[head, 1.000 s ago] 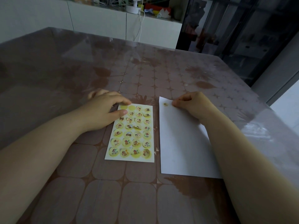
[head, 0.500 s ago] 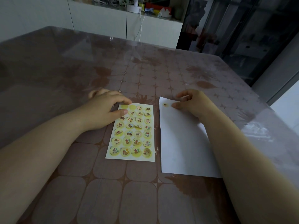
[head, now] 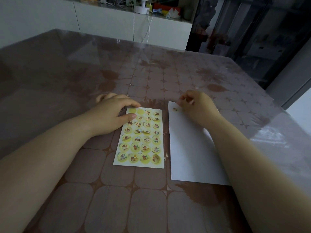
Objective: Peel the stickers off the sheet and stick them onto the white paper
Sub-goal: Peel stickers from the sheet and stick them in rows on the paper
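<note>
The thin, floppy sheet (head: 139, 143) lies on the bench (head: 101, 199) beside the paper (head: 188, 148). The left hand (head: 111, 115) pins its far corner with flat fingers. The right hand (head: 196, 108) curls over the paper, grip unclear. Stickers (head: 135, 147) probably lift best with a nail under an edge.

Pale yellow across the sticker sheet (head: 140, 137), set in rows with round stickers bearing brown, red, green and blue cartoon motifs; two plain yellow circles (head: 136, 111) at its far left corner. Plain all over the white paper (head: 188, 148) on the right, save one small brown-and-yellow sticker (head: 175, 109) near its far left corner. Brownish mauve over the table (head: 84, 207), patterned with rounded squares, small stars and darker leaf shapes under a glossy clear cover. White on the far cabinets (head: 104, 26).
</note>
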The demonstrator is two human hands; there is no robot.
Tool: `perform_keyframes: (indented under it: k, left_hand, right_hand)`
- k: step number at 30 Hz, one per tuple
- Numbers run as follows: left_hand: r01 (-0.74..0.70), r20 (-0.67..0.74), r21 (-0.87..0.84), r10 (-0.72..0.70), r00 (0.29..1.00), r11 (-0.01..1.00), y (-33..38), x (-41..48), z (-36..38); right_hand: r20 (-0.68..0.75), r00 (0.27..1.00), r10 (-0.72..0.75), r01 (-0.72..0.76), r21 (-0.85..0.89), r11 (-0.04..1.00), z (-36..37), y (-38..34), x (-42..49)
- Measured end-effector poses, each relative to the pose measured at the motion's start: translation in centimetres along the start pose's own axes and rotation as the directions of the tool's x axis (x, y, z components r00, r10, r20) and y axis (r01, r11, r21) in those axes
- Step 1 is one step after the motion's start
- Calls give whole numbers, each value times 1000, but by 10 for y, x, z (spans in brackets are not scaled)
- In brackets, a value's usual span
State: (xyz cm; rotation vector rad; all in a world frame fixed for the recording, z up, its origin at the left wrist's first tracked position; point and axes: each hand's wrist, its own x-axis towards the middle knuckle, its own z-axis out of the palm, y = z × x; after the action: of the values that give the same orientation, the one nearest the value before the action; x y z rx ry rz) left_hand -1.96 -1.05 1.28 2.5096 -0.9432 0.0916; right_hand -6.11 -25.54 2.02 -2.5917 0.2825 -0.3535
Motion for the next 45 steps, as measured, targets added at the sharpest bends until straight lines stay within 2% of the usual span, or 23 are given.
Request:
perform_keyframes:
  k: [2,5,10,16,22,30,35,38,41,45]
  left_hand:
    - [3,-8,1,-3,1000,1000,0,1,1]
    - [-18,-1,22,18,1000,1000,3,1,4]
    - [-51,23,4,51,998,999,10,-1,3]
    - [-32,154,59,22,988,998,16,-4,4]
    - [16,176,39,-23,984,999,22,-6,1]
    - [11,174,66,-22,984,998,22,-6,2]
    - [-27,159,60,18,987,998,14,-5,6]
    - [-56,143,66,46,989,996,13,-5,7]
    - [-71,120,54,64,991,996,12,-5,8]
    - [-100,74,24,98,992,995,9,-4,8]
  right_hand:
    - [2,983,-185,185,0,983,7,-17,-4]
    - [74,953,-293,295,-19,955,20,-36,-10]
    - [99,938,-333,335,-7,942,30,-43,-12]
    - [92,945,-315,306,100,947,31,-44,-14]
    - [125,958,-258,228,212,950,29,-40,-12]
    - [132,976,-174,116,362,925,26,-36,-11]
    - [34,999,-3,-12,427,904,-11,-27,-6]
    - [9,994,108,-104,341,934,-44,1,-7]
    - [150,955,257,-285,204,937,-52,25,-10]
    - [188,934,304,-332,145,932,-45,30,-7]
